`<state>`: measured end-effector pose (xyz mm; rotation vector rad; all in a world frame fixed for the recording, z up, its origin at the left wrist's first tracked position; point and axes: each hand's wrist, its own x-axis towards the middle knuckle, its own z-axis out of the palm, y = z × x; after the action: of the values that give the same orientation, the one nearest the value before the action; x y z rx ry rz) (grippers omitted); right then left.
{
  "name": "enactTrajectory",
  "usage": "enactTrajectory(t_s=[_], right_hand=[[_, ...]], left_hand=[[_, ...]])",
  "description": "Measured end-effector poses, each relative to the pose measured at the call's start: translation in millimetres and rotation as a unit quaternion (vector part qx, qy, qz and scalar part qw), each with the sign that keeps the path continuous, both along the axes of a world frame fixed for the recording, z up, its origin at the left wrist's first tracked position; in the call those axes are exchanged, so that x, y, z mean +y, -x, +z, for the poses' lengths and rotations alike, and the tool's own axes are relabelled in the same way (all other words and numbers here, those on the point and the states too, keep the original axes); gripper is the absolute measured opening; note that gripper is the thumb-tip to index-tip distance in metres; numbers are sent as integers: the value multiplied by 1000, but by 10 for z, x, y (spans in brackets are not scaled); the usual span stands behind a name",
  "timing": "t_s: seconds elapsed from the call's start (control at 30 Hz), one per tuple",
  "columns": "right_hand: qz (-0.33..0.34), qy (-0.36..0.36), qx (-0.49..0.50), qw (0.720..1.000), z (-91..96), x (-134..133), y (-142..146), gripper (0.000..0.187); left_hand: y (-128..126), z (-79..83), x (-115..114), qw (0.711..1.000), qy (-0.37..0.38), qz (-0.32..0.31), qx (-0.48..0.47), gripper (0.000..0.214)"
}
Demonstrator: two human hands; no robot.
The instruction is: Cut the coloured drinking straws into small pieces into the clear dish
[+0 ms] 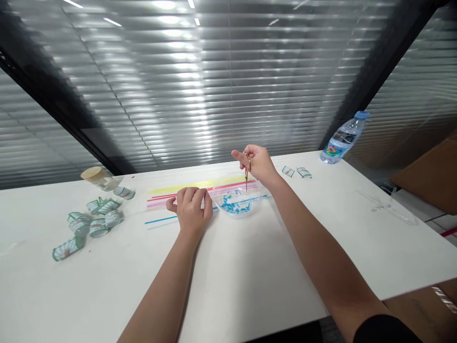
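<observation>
My right hand [260, 164] grips small gold-coloured scissors [246, 170], fingers at the handle loops and blades pointing down over a clear round bowl [216, 194]. Inside the bowl lie many short blue cut pieces [235, 206]. Just left of the bowl, my left hand [193, 205] rests palm down over the sticks, its fingers bent; the fingertips are hidden, and what they hold, if anything, cannot be made out. Long thin sticks lie side by side beneath and behind: yellow [178, 186], red [160, 196], pink [157, 205] and blue [160, 220].
Several patterned green-and-white rolled pieces [98, 227] lie on the left of the white table [221, 286], near a lidded jar [98, 178]. Two similar flat pieces [304, 172] are at back right. A water bottle [343, 140] stands in the right corner; a clear plastic item [389, 208] lies nearer.
</observation>
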<state>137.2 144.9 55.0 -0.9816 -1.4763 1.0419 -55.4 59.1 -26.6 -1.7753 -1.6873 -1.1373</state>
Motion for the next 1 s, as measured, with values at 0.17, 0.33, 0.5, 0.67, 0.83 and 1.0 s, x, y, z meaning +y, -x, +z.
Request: enactTrajectory(t_s=[0.17, 0.33, 0.5, 0.67, 0.83, 1.0], right_hand=[[-6, -2, 24, 1000, -20, 15, -4, 52], [14, -14, 70, 997, 49, -12, -72, 55], [37, -36, 98, 994, 138, -55, -120, 56], [44, -34, 103, 993, 87, -72, -15, 56], [61, -12, 85, 994, 29, -96, 90, 56], [43, -12, 92, 995, 19, -82, 90, 58]], left_hand=[[18, -6, -4, 1000, 20, -13, -12, 10], [15, -14, -9, 1000, 21, -10, -21, 12], [2, -10, -12, 1000, 18, -12, -23, 13], [-6, 9, -21, 999, 33, -15, -32, 14], [-9, 15, -24, 999, 29, -16, -27, 13], [-10, 11, -16, 999, 24, -15, -25, 15]])
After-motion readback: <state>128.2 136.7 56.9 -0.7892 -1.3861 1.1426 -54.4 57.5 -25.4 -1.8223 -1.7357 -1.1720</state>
